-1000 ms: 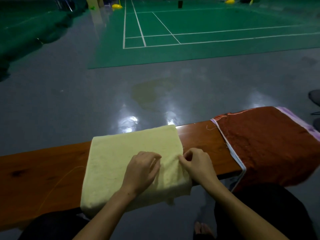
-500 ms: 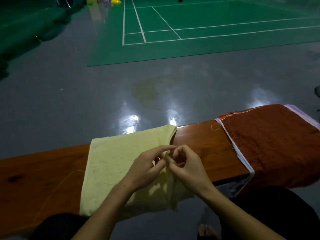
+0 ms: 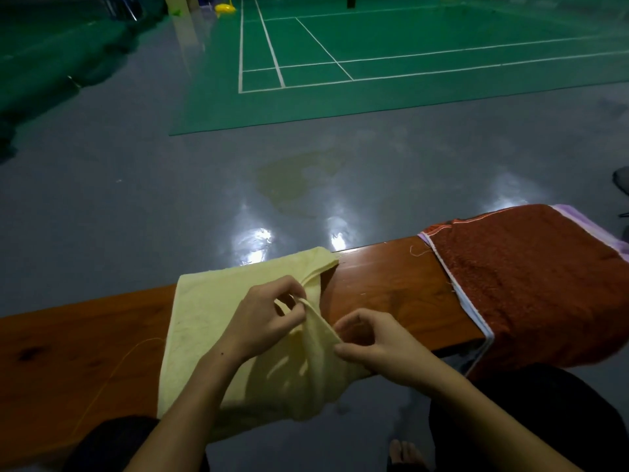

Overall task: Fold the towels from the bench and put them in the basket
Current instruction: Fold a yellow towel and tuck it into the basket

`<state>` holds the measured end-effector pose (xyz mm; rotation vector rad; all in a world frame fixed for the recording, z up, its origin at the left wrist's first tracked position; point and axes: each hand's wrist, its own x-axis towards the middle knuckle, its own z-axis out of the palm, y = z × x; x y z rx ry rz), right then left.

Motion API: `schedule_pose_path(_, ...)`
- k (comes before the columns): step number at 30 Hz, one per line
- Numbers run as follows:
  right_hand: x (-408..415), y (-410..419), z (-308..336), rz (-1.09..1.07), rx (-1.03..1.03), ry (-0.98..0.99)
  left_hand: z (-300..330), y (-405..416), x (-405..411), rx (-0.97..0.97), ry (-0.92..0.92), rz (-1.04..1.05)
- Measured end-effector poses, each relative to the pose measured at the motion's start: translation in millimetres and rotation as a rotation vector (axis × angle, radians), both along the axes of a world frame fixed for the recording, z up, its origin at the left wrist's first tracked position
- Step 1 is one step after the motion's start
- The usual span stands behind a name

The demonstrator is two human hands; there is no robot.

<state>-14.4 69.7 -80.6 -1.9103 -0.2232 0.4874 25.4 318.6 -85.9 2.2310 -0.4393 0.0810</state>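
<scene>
Pale yellow towel (image 3: 207, 321) lies across the wooden worktop (image 3: 384, 284), its right edge lifted in my grip: my left hand (image 3: 262, 321) pinches the hem, and my right hand (image 3: 377, 345) seems to pinch it lower down. A rust-red towel (image 3: 531, 281) drapes the worktop's right end, well apart.

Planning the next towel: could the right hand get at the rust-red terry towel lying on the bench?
Probably yes: the rust-red terry towel lies uncovered to the right, bare wooden bench between. But the right hand now pinches the pale yellow towel.
</scene>
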Motion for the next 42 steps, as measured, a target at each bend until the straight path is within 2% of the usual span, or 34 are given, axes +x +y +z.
schedule_pose_path(10,-0.1,0.2,2.9,0.139,0.018,0.098,21.1,13.9,-5.6,-0.269,0.127,0.119)
schedule_pose_path(14,12.9,5.5,-2.5,0.061,-0.086,-0.122,30.9,20.5,-10.3,-0.421,0.165,0.147)
schedule_pose_path(19,34.0,25.7,-7.1,-0.125,-0.091,-0.315,37.9,31.2,-13.5,-0.61,0.238,0.109)
schedule_pose_path(25,53.3,61.0,-16.0,-0.295,0.051,-0.398,41.5,38.3,-10.4,-0.879,0.314,0.074)
schedule_pose_path(29,56.9,85.4,-15.6,-0.274,0.295,-0.303,46.9,44.2,-10.4,-1.007,0.331,0.072)
schedule_pose_path(33,56.6,101.7,-10.6,-0.296,0.486,-0.251,47.1,48.7,-10.7,-1.055,0.345,0.103)
schedule_pose_path(38,62.1,100.9,-5.5,-0.353,0.549,-0.215,48.9,56.7,-12.3,-1.056,0.326,0.147)
schedule_pose_path(40,68.3,94.5,-3.5,-0.348,0.532,-0.26,48.6,62.4,-13.7,-1.007,0.303,0.148)
schedule_pose_path(42,74.8,85.6,-1.9,-0.311,0.426,-0.368,46.7,68.5,-16.0,-0.885,0.259,0.146)
